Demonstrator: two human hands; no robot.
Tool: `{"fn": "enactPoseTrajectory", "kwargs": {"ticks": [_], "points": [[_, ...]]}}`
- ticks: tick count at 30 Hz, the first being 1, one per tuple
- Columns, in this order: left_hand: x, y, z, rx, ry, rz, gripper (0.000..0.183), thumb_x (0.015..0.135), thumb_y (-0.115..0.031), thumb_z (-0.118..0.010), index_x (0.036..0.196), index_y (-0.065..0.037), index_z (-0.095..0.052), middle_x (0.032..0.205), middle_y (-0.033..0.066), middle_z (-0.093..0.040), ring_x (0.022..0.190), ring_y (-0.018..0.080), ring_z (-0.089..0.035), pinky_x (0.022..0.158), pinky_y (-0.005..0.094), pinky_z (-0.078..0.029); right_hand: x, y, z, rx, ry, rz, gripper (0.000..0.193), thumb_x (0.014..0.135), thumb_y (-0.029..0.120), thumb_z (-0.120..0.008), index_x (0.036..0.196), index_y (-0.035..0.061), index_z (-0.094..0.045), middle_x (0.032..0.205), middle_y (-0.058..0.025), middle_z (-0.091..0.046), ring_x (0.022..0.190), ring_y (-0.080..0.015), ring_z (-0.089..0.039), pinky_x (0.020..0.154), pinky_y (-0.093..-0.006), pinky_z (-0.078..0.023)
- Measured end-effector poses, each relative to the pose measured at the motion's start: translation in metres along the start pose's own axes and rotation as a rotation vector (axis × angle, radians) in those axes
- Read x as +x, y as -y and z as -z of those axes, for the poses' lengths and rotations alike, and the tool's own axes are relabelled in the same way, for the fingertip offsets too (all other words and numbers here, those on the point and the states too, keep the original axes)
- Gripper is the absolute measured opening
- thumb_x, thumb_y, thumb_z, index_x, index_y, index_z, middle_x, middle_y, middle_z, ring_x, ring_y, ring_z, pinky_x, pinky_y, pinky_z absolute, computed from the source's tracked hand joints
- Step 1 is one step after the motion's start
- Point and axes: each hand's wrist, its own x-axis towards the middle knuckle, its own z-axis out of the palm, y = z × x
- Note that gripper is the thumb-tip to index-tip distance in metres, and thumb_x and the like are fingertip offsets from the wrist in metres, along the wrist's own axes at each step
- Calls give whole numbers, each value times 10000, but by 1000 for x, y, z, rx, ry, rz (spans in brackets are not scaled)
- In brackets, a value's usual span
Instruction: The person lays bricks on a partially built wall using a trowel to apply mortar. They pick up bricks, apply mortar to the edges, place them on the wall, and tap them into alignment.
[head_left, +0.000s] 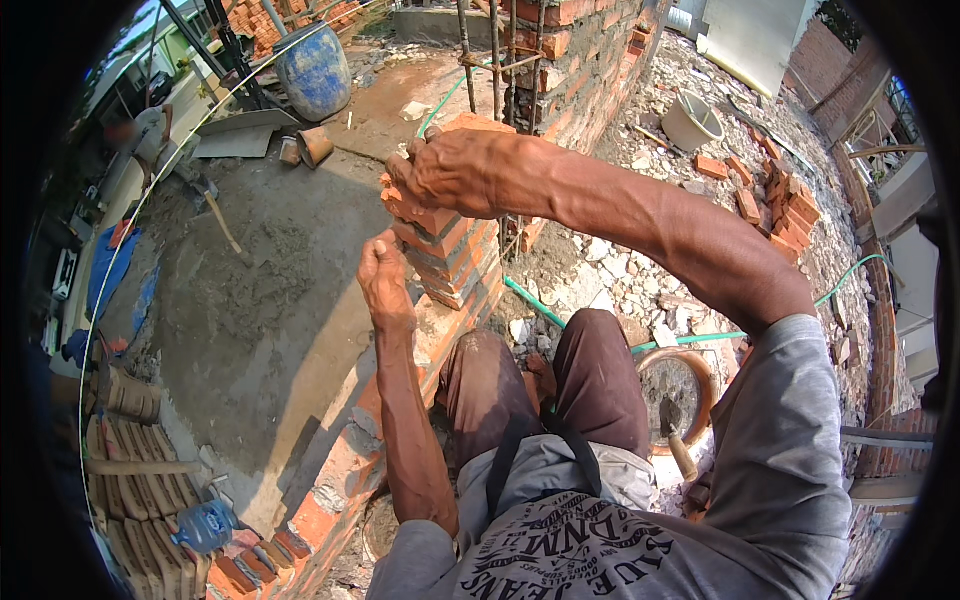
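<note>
A short brick pillar (pixel 450 250) with grey mortar joints rises from a low brick wall in front of me. My right hand (pixel 440 175) reaches across to its top, fingers curled at the near-left corner of the uppermost brick (pixel 480 123). Whatever those fingers pinch is hidden. Lower down, my left hand (pixel 385 283) is closed beside the pillar's left face, thumb on top; anything in it is too small to make out. By my right knee, a trowel (pixel 682 455) rests in a round mortar bucket (pixel 712 385).
Steel rods (pixel 466 60) stand behind the pillar near a taller brick column (pixel 580 80). A green hose (pixel 535 300) crosses rubble. Loose bricks (pixel 795 210) and a pale bucket (pixel 692 122) lie right. A blue drum (pixel 313 70), wet mortar (pixel 270 270) and another person (pixel 150 135) are left.
</note>
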Motion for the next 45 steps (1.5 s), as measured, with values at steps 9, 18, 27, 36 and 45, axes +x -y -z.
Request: {"fn": "enactPoseTrajectory", "kwargs": {"ticks": [9,18,27,36,45], "points": [[13,-26,-17,77,24,-132,641,953,-496,-545,1235,78,-505,1116,137,-574,1061,214,-540,976,362,-400,-3,2,0,75,-19,-27,335,955,238,-492,1036,-82,-547,873,-158,-654,842,-286,-669,715,-362,-538],[14,-61,-50,317,91,-202,748,868,-576,-631,1241,60,-508,989,131,-612,894,187,-604,764,326,-492,-60,-11,10,488,-184,-301,685,854,97,-622,1456,36,-300,1344,-218,-452,1110,-377,-555,955,-438,-477],[12,-67,-61,290,86,-199,660,799,-493,-742,1131,53,-578,920,113,-630,841,171,-592,752,309,-455,-377,189,-88,390,445,-1420,485,814,219,-703,1167,-48,-504,869,-202,-591,902,-377,-557,796,-461,-459],[9,-68,-65,175,30,-199,489,817,-325,-778,1031,77,-603,820,106,-643,726,142,-613,668,275,-498,-511,421,-153,534,256,-1251,231,823,222,-642,850,29,-518,761,-158,-527,790,-363,-551,714,-467,-439],[10,-66,-65,202,26,-229,460,828,-299,-773,1004,89,-601,816,119,-647,701,134,-617,649,280,-529,-455,310,-18,380,664,-1416,238,800,177,-617,890,-18,-514,739,-215,-539,721,-379,-539,663,-469,-435]]}}
